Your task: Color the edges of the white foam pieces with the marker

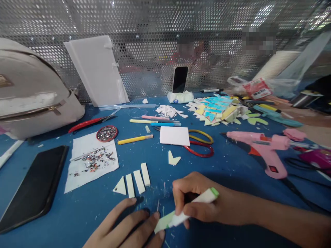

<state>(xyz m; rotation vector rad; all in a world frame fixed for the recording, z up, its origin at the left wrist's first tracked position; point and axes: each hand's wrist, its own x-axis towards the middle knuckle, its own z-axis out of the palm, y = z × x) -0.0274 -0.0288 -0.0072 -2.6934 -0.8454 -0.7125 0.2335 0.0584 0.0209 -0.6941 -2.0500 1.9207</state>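
Note:
My right hand [196,198] grips a white marker with a green end [200,204], its tip down on a pale green strip [164,222]. The strip lies on the blue table near the front edge of the view. My left hand [129,224] rests with its fingers stretched out and apart, the fingertips at the strip's left end. Just beyond the left fingers, a small pale triangle with a dark dot [120,186] stands in a row with 3 short pale strips [139,182]. Farther off lies a notched pale piece [173,158].
A black phone [33,186] and a paper with scattered beads [91,162] lie left. A white card [174,135] covers part of some scissors [201,146]. Several markers [136,139] lie mid-table. At right are a pink glue gun [261,144] and a heap of foam scraps [217,108].

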